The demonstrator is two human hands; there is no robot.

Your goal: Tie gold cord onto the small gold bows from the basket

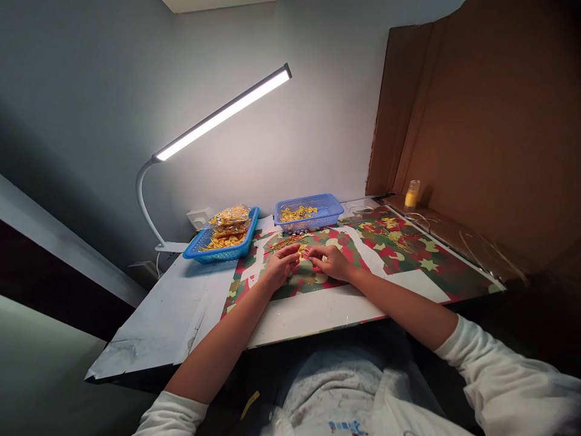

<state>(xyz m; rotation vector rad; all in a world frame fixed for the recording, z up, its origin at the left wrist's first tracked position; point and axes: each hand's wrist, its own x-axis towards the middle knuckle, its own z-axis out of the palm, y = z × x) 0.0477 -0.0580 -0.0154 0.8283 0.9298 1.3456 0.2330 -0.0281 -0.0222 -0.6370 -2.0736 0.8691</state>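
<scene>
Over the middle of the patterned table cover, my left hand (283, 266) pinches a small yellow bow (302, 249) between thumb and fingers. Close on its right is my right hand (330, 261), fingers bent together at the bow's right side; what they grip is too small to make out. Just behind my left hand, thin gold ties (287, 243) lie on the cover. A blue basket (216, 257) with yellow bows and a filled clear bag (230, 215) stands at the back left. Another basket, violet-blue (329, 222), holds more yellow bows behind my hands.
A lit bar lamp (224, 113) leans over the table from the left. More yellow pieces (394, 227) and thin ties lie on the right of the cover. A small yellow-filled bottle (412, 195) stands by the cardboard wall (490, 133). The table's front edge runs beneath my forearms.
</scene>
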